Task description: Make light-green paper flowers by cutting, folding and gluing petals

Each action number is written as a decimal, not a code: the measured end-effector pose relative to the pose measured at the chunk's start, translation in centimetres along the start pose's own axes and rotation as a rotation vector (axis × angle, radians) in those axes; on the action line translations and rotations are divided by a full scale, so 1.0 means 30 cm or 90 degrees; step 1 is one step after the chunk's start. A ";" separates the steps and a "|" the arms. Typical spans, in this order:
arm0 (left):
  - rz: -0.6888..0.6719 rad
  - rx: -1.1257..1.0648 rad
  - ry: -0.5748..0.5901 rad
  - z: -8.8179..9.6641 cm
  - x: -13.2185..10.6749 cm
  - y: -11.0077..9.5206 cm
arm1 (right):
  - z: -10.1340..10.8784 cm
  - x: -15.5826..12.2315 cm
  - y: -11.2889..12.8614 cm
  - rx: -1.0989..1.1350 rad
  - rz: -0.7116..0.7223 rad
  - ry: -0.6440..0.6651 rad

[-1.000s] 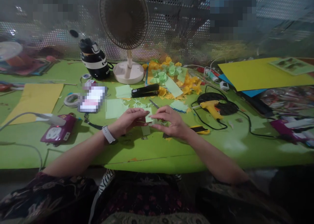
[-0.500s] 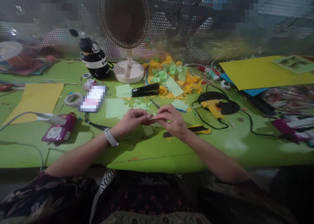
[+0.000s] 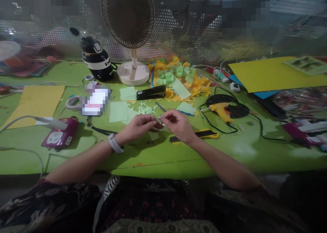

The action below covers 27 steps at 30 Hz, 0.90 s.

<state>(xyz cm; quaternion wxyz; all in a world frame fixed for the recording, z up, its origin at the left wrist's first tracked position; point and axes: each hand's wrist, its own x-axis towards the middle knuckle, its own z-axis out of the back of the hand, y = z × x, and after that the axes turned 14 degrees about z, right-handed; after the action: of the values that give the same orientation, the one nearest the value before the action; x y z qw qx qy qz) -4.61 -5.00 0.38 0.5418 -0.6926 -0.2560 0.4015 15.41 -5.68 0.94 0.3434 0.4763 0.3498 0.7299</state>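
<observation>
My left hand (image 3: pixel 140 126), with a white watch on the wrist, and my right hand (image 3: pixel 178 125) meet over the middle of the green table (image 3: pixel 163 163). Between their pinched fingertips is a small pale green paper piece (image 3: pixel 160 119), mostly hidden by the fingers. Light green paper scraps (image 3: pixel 145 108) and stacked pale green paper squares (image 3: pixel 118 111) lie just beyond my left hand. A yellow-and-black utility knife (image 3: pixel 208 134) rests partly behind my right wrist. One more green square (image 3: pixel 154 135) lies beneath the hands.
A black stapler (image 3: pixel 150 92) lies before a pile of orange and green paper flowers (image 3: pixel 170 78). A fan (image 3: pixel 133 73) and a dark bottle (image 3: pixel 98 64) stand behind. A yellow glue gun (image 3: pixel 221 112) with its cord is at right; a phone (image 3: pixel 95 102) and purple power socket (image 3: pixel 60 134) are left.
My right fingers have curled and shifted slightly at the fingertips, turning the small paper piece. My left hand stays almost in place. The view has moved slightly.
</observation>
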 end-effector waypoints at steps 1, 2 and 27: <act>0.001 -0.002 0.004 0.000 0.001 0.001 | 0.001 0.000 -0.001 -0.002 0.005 0.004; 0.001 -0.004 0.006 0.001 0.001 0.003 | 0.002 0.001 -0.001 -0.006 0.009 0.008; 0.011 -0.002 0.017 0.007 0.000 0.009 | -0.001 -0.001 -0.008 -0.055 0.050 0.017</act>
<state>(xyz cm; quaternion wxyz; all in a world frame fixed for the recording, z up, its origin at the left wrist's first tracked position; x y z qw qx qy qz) -4.81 -4.96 0.11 0.5403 -0.7010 -0.2434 0.3968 15.43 -5.58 0.72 0.3302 0.4647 0.3032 0.7636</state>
